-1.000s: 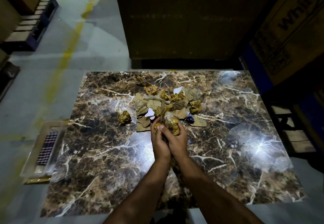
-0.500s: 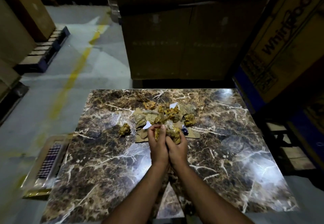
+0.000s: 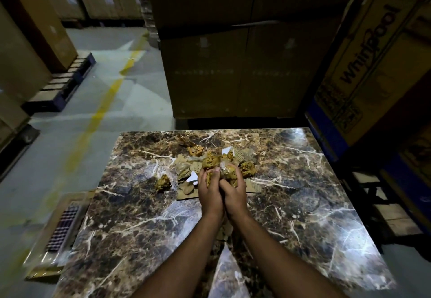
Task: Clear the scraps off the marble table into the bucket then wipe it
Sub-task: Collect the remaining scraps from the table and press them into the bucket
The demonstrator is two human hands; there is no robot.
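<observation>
A pile of crumpled brown paper and cardboard scraps [image 3: 186, 169] lies near the middle of the dark marble table [image 3: 130, 223]. My left hand [image 3: 208, 192] and my right hand [image 3: 234, 191] are pressed side by side at the pile's near edge. Together they cup a bunch of crumpled scraps [image 3: 224, 169], fingers curled round it and lifted a little above the table. One crumpled ball [image 3: 162, 182] sits apart to the left of the pile. A flat cardboard piece [image 3: 253, 186] lies under the right side. No bucket is in view.
Tall cardboard boxes [image 3: 233, 64] stand right behind the table, and a printed carton [image 3: 363, 64] looms at the right. A clear tray with a checked cloth [image 3: 61, 227] sits on the floor by the table's left edge. Pallets [image 3: 63, 80] line the far left aisle.
Both hands have closed tighter round a bunch of scraps and raised it slightly off the pile. The head camera tilted up, so the table sits lower in view.
</observation>
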